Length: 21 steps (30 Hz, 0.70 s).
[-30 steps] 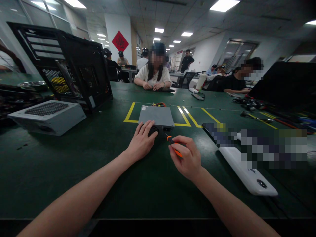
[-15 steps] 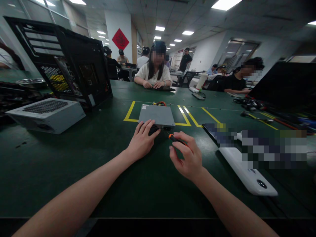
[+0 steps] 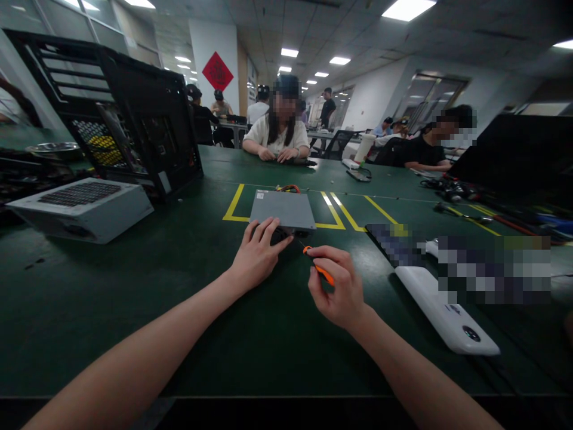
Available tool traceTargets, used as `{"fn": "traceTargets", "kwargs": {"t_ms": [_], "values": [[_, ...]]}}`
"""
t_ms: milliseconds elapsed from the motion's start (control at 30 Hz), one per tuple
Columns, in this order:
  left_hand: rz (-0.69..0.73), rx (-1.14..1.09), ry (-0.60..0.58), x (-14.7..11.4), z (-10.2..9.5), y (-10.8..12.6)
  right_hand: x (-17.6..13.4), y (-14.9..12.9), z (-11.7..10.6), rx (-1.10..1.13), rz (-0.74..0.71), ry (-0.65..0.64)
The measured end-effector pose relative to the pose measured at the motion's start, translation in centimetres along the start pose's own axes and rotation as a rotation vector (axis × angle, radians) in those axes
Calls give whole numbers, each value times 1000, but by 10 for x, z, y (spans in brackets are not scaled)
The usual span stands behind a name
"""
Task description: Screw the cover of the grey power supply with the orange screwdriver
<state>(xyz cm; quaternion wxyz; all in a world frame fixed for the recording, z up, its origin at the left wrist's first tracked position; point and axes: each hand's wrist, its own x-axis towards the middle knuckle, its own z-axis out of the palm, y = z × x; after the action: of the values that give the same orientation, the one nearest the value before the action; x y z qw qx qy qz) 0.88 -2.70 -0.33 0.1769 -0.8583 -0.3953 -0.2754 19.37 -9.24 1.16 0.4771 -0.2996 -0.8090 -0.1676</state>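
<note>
A flat grey computer power supply (image 3: pixel 284 208) lies on the green table inside yellow tape marks, coloured wires at its far side. My left hand (image 3: pixel 257 254) steadies its near edge, fingers stretched over the edge and thumb along the front face. Between the curled fingers and thumb of my right hand (image 3: pixel 339 286) is a screwdriver with an orange and black handle (image 3: pixel 325 275). Its thin shaft points up and left at the power supply's near face. Whether the tip touches a screw is too small to tell.
At the left stand a second power supply (image 3: pixel 83 209) and an open black computer case (image 3: pixel 134 119). A white device (image 3: pixel 447 310) lies to the right, with cables (image 3: pixel 452 194) and a dark panel (image 3: pixel 514 155) beyond. A co-worker (image 3: pixel 280 131) sits across the table.
My right fingers have curled further around the screwdriver, and more of its orange handle shows. My left hand stays on the power supply. The view has shifted slightly.
</note>
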Motion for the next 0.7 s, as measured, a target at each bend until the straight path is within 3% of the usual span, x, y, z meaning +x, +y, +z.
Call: {"fn": "traceTargets", "kwargs": {"t_ms": [500,700], "values": [[-22,45,-55,-1,-9,-12,-3,2,1,-15,53,-39],[16,1,-61,-5,-12,-20,0,1,1,-84,-14,-45]]}}
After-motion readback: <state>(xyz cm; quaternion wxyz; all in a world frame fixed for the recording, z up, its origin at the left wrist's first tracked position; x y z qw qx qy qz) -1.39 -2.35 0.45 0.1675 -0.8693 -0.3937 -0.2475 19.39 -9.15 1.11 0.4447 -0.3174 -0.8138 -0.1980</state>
